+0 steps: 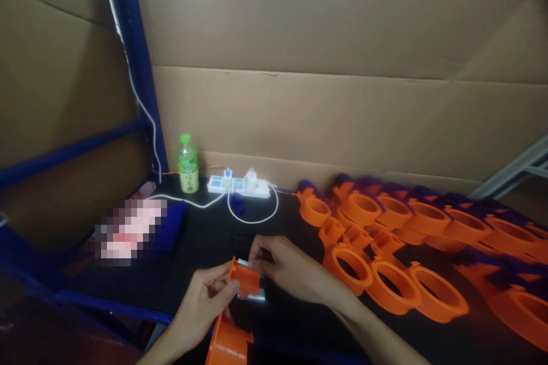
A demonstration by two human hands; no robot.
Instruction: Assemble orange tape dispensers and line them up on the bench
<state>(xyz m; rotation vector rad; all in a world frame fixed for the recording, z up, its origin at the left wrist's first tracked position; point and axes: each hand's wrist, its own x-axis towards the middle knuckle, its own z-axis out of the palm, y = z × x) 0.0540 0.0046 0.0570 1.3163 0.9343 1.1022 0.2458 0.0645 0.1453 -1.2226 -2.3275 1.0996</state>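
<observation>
My left hand (203,303) is closed around an orange plastic tape-dispenser part (237,308), gripping it near its upper end over the front of the black table. My right hand (286,268) is pinched at the top of the same part, fingers pressed on a small toothed metal piece (245,263); what exactly they grip is too small to name. Both hands meet at the part's top edge.
Several orange ring-shaped parts (402,239) cover the right half of the black table (201,251). A green bottle (188,164), a white power strip (238,185) with a looped cable and a dark blue object (171,222) stand at the back left. Cardboard walls surround the blue shelf frame (137,57).
</observation>
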